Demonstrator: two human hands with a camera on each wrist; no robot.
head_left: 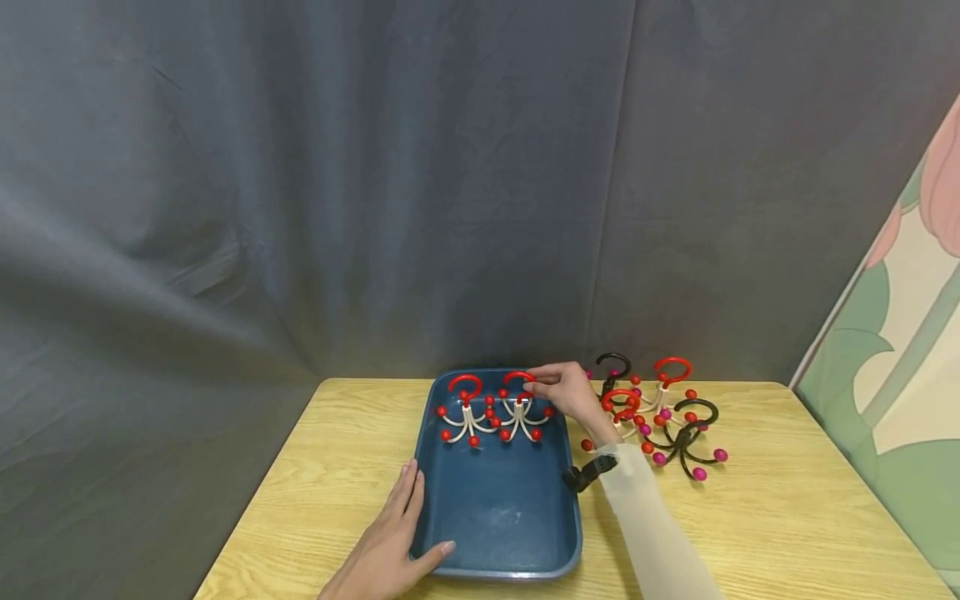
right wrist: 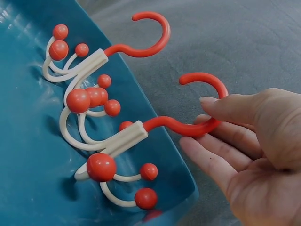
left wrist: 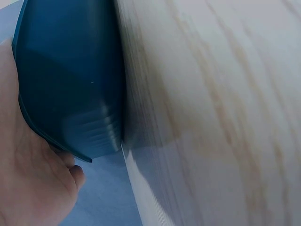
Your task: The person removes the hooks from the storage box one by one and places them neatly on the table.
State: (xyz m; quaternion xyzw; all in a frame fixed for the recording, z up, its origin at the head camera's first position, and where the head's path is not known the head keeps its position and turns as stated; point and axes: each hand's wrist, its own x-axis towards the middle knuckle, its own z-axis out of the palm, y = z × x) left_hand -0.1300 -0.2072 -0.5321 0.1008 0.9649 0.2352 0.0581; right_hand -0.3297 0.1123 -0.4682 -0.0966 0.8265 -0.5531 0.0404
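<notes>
My right hand (head_left: pixel 570 392) pinches the red hook of a white multi-arm hook hanger (right wrist: pixel 127 136) between thumb and fingers. This hanger has curved white arms tipped with red balls and stands inside the far right part of the blue tray (head_left: pixel 502 508). Beside it on the left, a matching hanger (head_left: pixel 468 417) stands in the tray; their red balls come close together. My left hand (head_left: pixel 386 533) rests at the tray's near left corner, fingers extended along the left side, thumb over the near rim. The left wrist view shows its palm against the tray's rim (left wrist: pixel 35 132).
Right of the tray, several more hangers stand on the wooden table (head_left: pixel 787 517): black ones (head_left: pixel 682 442) with pink balls and white ones with red hooks (head_left: pixel 672 367). A grey curtain (head_left: pixel 450 208) hangs behind; a flower-patterned panel (head_left: pixel 900 375) is at the right.
</notes>
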